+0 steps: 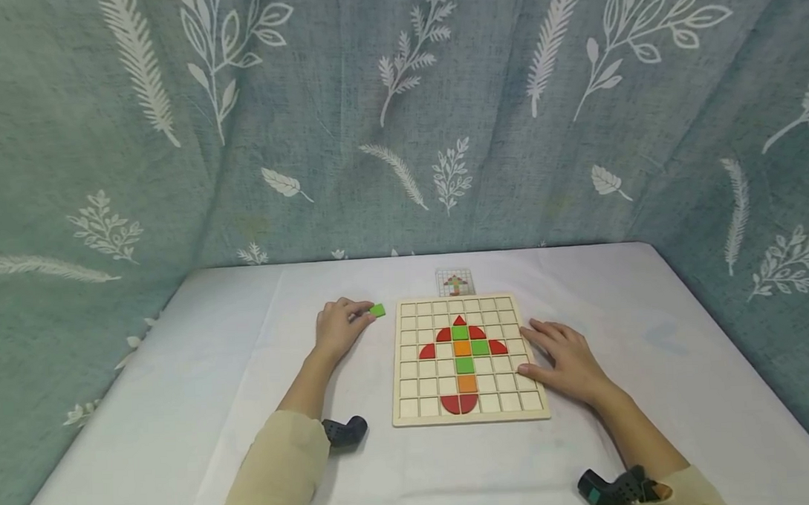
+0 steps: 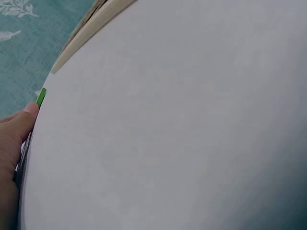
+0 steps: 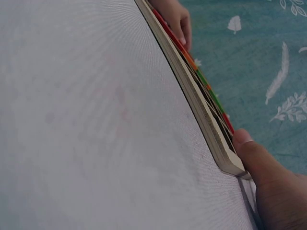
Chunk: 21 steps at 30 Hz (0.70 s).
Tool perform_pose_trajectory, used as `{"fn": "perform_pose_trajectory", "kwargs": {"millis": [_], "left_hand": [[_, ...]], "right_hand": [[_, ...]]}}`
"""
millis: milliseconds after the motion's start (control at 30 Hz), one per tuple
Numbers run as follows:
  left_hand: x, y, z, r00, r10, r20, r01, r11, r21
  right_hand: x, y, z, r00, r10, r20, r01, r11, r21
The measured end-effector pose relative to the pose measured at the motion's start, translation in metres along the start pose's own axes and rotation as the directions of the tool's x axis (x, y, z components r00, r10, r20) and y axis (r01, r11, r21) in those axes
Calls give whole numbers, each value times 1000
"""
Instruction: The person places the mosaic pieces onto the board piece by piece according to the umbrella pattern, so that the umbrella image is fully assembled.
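Between the thumb and fingers of my left hand [image 1: 339,327] is a green square tile [image 1: 377,311], pinched just off the board's upper left side. The same tile shows edge-on in the left wrist view, beyond the thumb. The wooden grid board [image 1: 420,409] lies flat on the table and carries red, green and orange pieces in its squares. These form a figure topped by a red triangle [image 1: 459,320]; two red quarter rounds [image 1: 451,405] sit at its foot. My right hand [image 1: 569,362] rests at the board's right edge, thumb and fingertips touching the rim, fingers spread.
A small picture card [image 1: 455,281] with a similar figure lies behind the board. The white-covered table [image 1: 182,409] runs back to a leaf-patterned curtain [image 1: 335,188]. Dark devices are strapped to the left wrist [image 1: 346,431] and right wrist [image 1: 616,489].
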State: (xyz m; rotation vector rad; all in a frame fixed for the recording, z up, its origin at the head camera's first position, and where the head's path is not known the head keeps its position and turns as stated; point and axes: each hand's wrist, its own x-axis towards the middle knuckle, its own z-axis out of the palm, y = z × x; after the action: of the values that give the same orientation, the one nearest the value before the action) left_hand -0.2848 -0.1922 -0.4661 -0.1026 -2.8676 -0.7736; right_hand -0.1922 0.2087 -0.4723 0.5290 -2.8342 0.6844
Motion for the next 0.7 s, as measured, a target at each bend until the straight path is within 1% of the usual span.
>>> {"fn": "perform_pose_trajectory", "kwargs": {"millis": [233,400,567,700], "left_hand": [[-15,11,2,1000,-13,-25,13,1000,-22],[-26,15,3,999,-10,-41,9,999,-46],[-34,17,4,998,-14,-64,8,996,-94],[-42,20,4,997,-18,-72,8,991,-135]], "right_hand": [[0,-2,-3,1000,14,13,-14,1000,-1],[0,-1,-2,1000,4,0,-4,1000,-1],[-1,-1,0,1000,-2,-13,2,1000,6],[0,-2,-1,1000,7,5,-7,1000,2]]}}
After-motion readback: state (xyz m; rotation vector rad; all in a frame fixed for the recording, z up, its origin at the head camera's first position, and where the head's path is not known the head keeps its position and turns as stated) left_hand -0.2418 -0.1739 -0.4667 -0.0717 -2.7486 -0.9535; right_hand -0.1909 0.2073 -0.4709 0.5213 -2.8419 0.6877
